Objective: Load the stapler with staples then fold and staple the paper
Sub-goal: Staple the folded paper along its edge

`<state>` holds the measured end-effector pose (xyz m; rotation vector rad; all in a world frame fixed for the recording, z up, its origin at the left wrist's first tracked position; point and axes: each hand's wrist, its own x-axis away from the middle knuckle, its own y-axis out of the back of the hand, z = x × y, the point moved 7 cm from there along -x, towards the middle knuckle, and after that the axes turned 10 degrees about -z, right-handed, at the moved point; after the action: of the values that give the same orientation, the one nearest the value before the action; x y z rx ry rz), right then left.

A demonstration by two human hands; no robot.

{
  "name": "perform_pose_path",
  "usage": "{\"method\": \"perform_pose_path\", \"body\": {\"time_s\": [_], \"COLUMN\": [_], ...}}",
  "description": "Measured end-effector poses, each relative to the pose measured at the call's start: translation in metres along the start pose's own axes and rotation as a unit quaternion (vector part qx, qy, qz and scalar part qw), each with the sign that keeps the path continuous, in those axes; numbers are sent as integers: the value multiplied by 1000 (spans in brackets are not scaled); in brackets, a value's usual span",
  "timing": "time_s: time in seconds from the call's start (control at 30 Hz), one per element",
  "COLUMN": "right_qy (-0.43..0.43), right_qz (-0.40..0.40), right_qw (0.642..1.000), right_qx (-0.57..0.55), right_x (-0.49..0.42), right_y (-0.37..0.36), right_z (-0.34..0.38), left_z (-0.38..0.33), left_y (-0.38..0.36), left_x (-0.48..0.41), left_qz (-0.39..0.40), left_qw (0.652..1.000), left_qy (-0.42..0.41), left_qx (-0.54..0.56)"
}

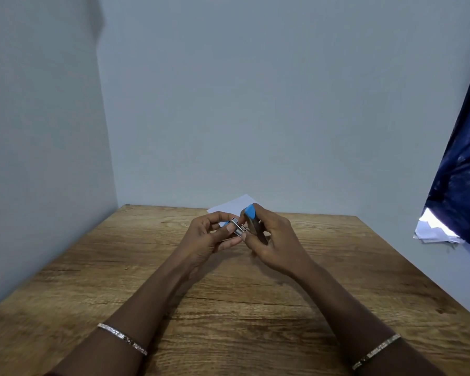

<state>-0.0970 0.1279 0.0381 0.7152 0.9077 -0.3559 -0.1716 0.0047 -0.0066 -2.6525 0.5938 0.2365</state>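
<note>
— Stapler (245, 223) first: where is it?

— Held up above the wooden table (255, 308), between both hands, near the far edge. It is small, with blue plastic parts and a shiny metal channel showing in the middle. It looks opened out, the blue top tilted up on the right side.

— What does the right hand (276, 240) do with it?

— Its fingers are curled closed around the blue and grey body, thumb pressed near the metal part. A firm hold, little gap between fingers.

— And the left hand (209, 237)?

— Fingers bent inward, thumb and forefinger pinched at the left end of the metal channel. Whether a strip of staples sits between those fingertips I cannot tell; it is too small.

— The paper (232, 205)?

— A white sheet lies flat on the table just behind the hands, partly hidden by them, close to the wall (255, 104).

— How do the arms lie?

— Both forearms reach forward from the near edge and converge at the stapler, wrists raised off the table. Each arm carries a thin bracelet: left bracelet (122, 338), right bracelet (376, 351).

— Anything else?

— A dark blue curtain (461, 172) hangs at the right.
</note>
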Motion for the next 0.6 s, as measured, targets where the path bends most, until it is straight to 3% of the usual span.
{"method": "perform_pose_path", "body": {"time_s": [0.6], "right_qy": [-11], "right_qz": [20], "right_qw": [1000], "right_qx": [-2], "right_x": [5], "right_y": [-8], "right_z": [-10], "left_z": [15], "left_y": [-4], "left_x": [4], "left_qz": [11], "left_qw": [996], "left_qy": [42], "left_qx": [-84]}}
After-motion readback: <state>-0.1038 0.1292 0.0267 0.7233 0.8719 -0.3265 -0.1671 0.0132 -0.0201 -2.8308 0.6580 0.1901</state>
